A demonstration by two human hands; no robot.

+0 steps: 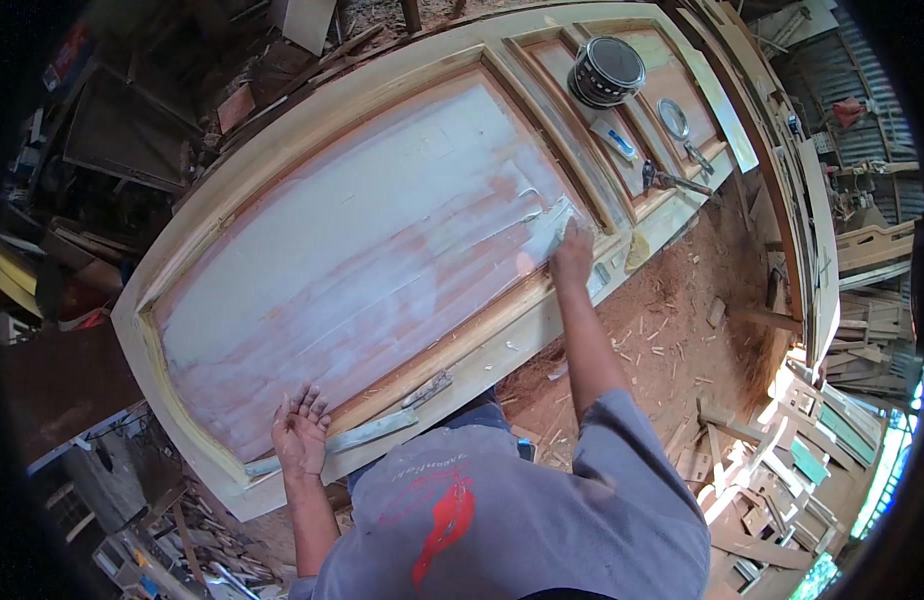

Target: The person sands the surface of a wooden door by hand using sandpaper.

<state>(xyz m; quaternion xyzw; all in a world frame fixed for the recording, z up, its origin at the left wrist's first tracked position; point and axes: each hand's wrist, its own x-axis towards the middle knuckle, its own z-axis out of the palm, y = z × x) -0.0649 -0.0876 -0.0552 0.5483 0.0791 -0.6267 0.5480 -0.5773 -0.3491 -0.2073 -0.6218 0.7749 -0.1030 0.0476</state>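
A large wooden door (502,345) lies flat before me, its big recessed panel (342,250) streaked with white filler over reddish wood. My right hand (574,250) is closed at the panel's right end, near the lower moulding. Its fingers press on something flat and whitish (554,222), coated with filler, whose kind I cannot make out. At the panel's near left edge, my left hand (302,430) is open, palm up, with whitish smears on the fingers. Close by it, a long pale strip (372,432) lies on the door's frame.
On the door's right part stand a dark paint can (607,72) and a round lid (672,118), with a blue-and-white tube (614,140) and a hammer (672,180). Sandpaper (637,252) rests on the near rail. Wood scraps and shavings cover the dirt floor (652,340).
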